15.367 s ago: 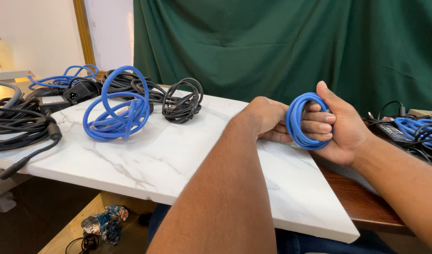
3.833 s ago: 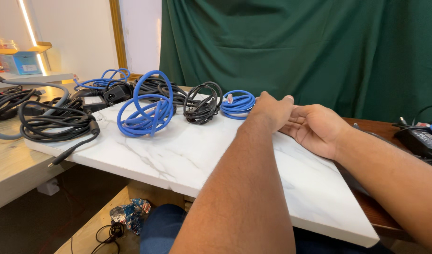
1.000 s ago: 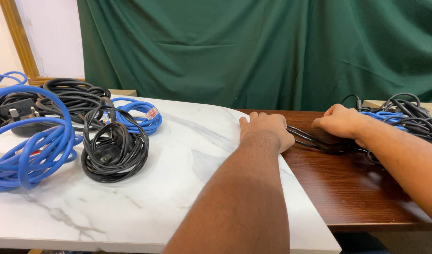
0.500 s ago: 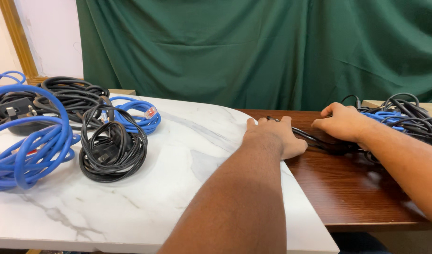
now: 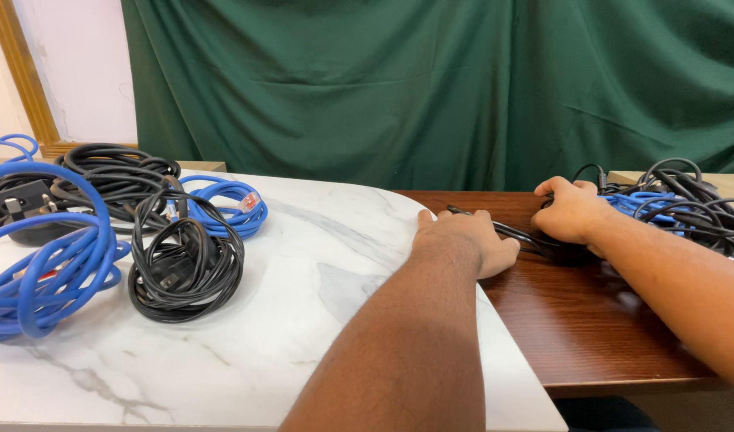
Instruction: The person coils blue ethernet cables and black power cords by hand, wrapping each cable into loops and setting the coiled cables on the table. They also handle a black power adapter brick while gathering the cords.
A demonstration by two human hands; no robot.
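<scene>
My left hand (image 5: 466, 238) lies palm down at the right edge of the white marble slab (image 5: 319, 320), fingers over a thin black cable (image 5: 515, 233) that runs across the brown wooden table (image 5: 599, 320). Farther right, my right hand (image 5: 569, 210) curls around the same black cable, just beside a tangled heap of black and blue cables (image 5: 675, 200). On the slab's left lie a coiled black cable (image 5: 183, 268), a small blue coil (image 5: 227, 204) and a big blue coil (image 5: 43, 264).
A dark green curtain (image 5: 431, 88) hangs behind the tables. More black cables with a plug (image 5: 103, 172) sit at the slab's far left. A wooden frame (image 5: 23, 72) leans on the wall at the back left.
My left hand has slid right along the slab's edge onto the black cable. My right hand stays on the cable by the tangled heap.
</scene>
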